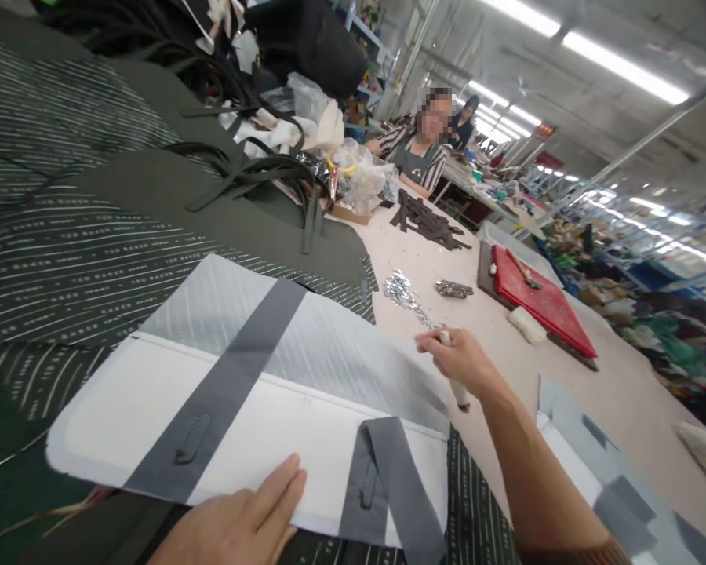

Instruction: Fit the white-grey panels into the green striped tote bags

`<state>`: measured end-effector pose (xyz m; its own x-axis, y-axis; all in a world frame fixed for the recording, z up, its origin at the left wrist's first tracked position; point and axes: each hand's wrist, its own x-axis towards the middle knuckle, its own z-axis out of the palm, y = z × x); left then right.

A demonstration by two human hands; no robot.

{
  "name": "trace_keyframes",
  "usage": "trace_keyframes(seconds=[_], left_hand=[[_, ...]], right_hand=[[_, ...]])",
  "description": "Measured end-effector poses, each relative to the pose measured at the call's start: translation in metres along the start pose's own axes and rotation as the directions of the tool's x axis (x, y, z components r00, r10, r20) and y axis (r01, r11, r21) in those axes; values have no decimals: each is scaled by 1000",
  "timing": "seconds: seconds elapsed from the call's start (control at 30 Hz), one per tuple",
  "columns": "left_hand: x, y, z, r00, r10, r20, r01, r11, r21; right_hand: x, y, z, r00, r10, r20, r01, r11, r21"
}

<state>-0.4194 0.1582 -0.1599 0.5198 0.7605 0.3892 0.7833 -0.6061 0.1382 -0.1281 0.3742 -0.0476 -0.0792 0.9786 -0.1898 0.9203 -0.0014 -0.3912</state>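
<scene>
A bag panel (176,384), white with a translucent grey upper band, lies tilted in front of me. Two dark grey straps (241,369) (362,486) cross it, each with a dark slot-shaped outline; the right strap is folded over. At the panel's near edge is my left hand (235,518), two fingers stretched over the white face and the thumb low by the edge. My right hand (462,361) is closed around a white-handled tool (460,392), right of the panel and apart from it. The tool's working end cannot be made out clearly.
Silvery metal pieces (401,289) and a metal cluster (454,289) lie beyond my right hand. A hammer (523,271) rests on a red board (541,298). Dark strips (427,220) are piled farther back. Patterned fabric (94,243) covers the left. A person (420,153) sits opposite.
</scene>
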Motion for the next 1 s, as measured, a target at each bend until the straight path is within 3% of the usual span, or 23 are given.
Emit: trace_keyframes(seconds=[0.07,0.13,0.27,0.43,0.6,0.77,1.0], left_hand=[[7,0,-14,999,24,34,-25,1000,12],[12,2,-22,998,23,56,-25,999,38],[15,8,-24,992,-7,130,0,999,53],[14,10,-22,990,-25,138,22,999,29],[12,10,-19,996,-53,69,54,999,-8],[8,12,-15,997,-64,35,65,997,-30],[7,11,-14,997,-63,50,65,997,-40]], right_hand=[[-21,-31,12,979,-62,193,-9,938,346],[-37,-61,28,924,-154,351,-42,870,492],[-47,-97,59,847,-236,477,-31,873,486],[-43,-108,79,799,-223,559,-51,900,432],[-39,-110,82,808,-197,555,-20,933,361],[-31,-110,82,782,-178,597,-51,937,346],[-22,-109,79,691,-199,695,-129,912,389]])
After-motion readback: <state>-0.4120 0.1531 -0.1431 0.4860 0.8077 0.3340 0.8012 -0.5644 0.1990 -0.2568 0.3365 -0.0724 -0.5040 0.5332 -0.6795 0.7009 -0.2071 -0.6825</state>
